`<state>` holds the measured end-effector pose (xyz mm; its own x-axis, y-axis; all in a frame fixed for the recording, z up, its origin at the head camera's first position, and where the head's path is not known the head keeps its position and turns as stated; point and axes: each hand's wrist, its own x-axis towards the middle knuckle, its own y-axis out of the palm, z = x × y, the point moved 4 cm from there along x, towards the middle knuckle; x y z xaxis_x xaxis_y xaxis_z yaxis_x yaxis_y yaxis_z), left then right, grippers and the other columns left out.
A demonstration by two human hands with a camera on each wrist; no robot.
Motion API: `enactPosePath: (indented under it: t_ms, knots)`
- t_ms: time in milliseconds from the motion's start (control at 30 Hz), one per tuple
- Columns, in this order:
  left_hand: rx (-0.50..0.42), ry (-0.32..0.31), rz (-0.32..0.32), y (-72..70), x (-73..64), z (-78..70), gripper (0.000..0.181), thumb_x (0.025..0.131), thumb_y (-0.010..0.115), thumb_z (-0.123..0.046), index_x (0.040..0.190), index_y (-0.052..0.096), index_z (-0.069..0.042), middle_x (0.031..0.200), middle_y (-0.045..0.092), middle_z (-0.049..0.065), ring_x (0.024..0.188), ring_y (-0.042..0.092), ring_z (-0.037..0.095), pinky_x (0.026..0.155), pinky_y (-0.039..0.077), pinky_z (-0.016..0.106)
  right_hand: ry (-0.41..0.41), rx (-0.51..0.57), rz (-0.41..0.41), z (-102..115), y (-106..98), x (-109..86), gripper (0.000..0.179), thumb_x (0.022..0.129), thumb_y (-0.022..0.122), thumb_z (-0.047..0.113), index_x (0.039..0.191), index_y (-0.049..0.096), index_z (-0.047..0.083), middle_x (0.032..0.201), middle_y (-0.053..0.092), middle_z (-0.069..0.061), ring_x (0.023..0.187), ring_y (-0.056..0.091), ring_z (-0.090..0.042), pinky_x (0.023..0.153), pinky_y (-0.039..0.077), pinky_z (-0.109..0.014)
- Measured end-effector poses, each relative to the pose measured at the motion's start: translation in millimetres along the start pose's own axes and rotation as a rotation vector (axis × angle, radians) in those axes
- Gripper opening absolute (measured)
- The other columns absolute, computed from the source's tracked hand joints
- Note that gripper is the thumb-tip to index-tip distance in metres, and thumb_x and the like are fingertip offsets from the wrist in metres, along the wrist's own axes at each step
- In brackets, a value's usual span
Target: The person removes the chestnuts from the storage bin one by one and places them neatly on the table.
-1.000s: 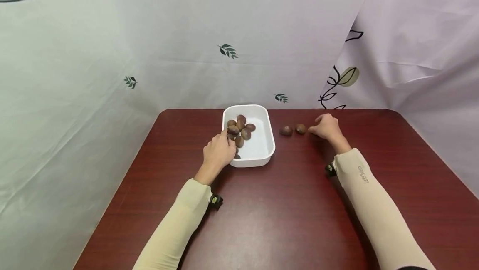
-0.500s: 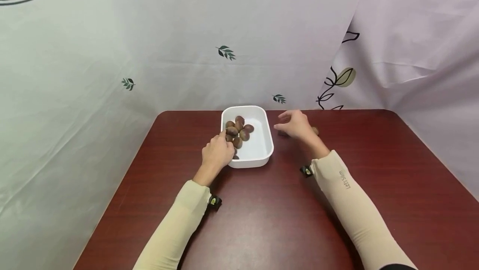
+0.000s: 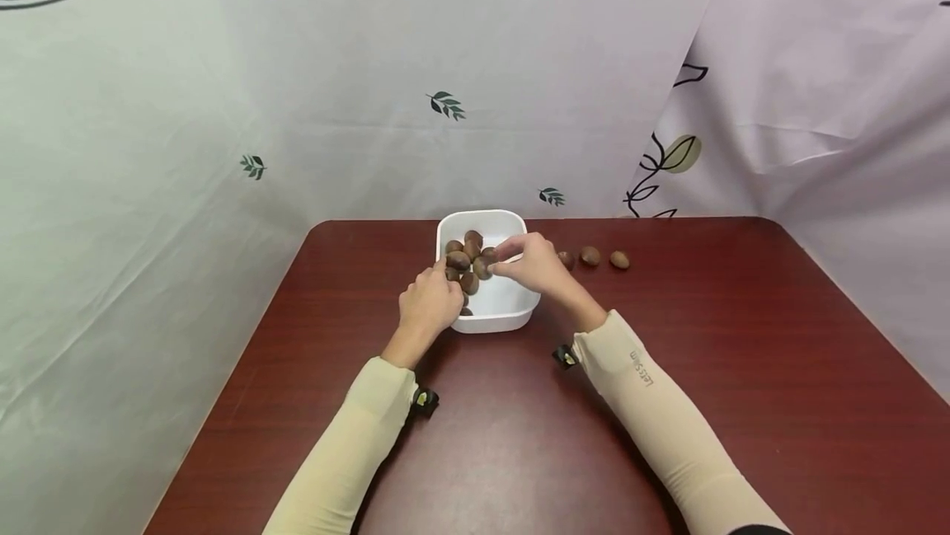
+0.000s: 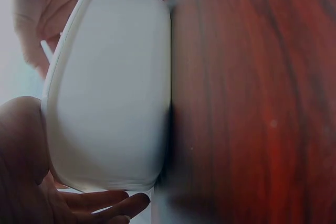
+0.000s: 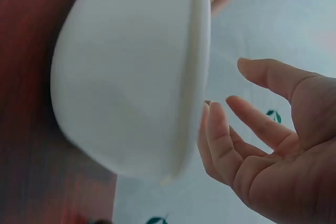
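A white rectangular plastic container (image 3: 491, 323) stands on the table, with several brown chestnuts (image 3: 458, 260) gathered along its left side. My left hand (image 3: 428, 302) grips the container's left rim; in the left wrist view its fingers (image 4: 100, 203) curl about the outer wall. Over the container's right side hovers my right hand (image 3: 538, 264), thumb and forefinger parted just beside the nearest chestnuts. Nothing shows between those fingers (image 5: 262, 74) in the right wrist view, where the container's wall hides its contents. Three more chestnuts (image 3: 590, 256) lie in a row on the table, right of the container.
The dark red wooden table (image 3: 519, 436) ends at a pale cloth backdrop (image 3: 356, 131) printed with leaves. The cloth also hangs along both sides. A black strap (image 3: 425, 401) circles the left wrist, another the right.
My right hand has let go of a chestnut at the right end of the row and moved left, over the container. The left hand has stayed on the rim.
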<state>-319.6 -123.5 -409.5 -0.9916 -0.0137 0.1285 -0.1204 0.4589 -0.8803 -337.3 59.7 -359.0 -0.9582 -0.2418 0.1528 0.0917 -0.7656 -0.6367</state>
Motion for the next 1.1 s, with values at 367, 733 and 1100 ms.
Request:
enactPosePath:
  t_ms: [367, 733, 1100]
  knots:
    - [0.011, -0.004, -0.012, -1.7, 0.1, 0.2, 0.051, 0.094, 0.047, -0.026, 0.143, 0.051, -0.010, 0.115, 0.066, 0.016, 0.099, 0.065, 0.040, 0.079, 0.050, 0.058, -0.086, -0.038, 0.146, 13, 38, 2.9, 0.027, 0.078, 0.081, 0.013, 0.100, 0.076, 0.000, 0.095, 0.075, -0.009, 0.089, 0.068, -0.021, 0.071, 0.051, -0.027]
    - [0.007, 0.001, -0.016, 1.3, 2.1, -0.4, 0.054, 0.093, 0.046, -0.026, 0.145, 0.050, -0.011, 0.119, 0.065, 0.015, 0.100, 0.065, 0.043, 0.080, 0.049, 0.059, -0.057, -0.081, 0.281, 3, 63, 7.0, 0.021, 0.074, 0.078, 0.007, 0.095, 0.078, 0.004, 0.086, 0.075, -0.003, 0.076, 0.064, -0.009, 0.069, 0.050, -0.021]
    - [0.001, 0.008, -0.024, 0.3, 1.4, -0.3, 0.051, 0.093, 0.047, -0.025, 0.141, 0.053, -0.011, 0.113, 0.066, 0.015, 0.098, 0.066, 0.042, 0.077, 0.050, 0.059, -0.171, -0.198, 0.377, 3, 72, 8.8, 0.014, 0.074, 0.080, 0.009, 0.087, 0.078, 0.005, 0.077, 0.074, -0.001, 0.073, 0.064, -0.009, 0.072, 0.050, -0.022]
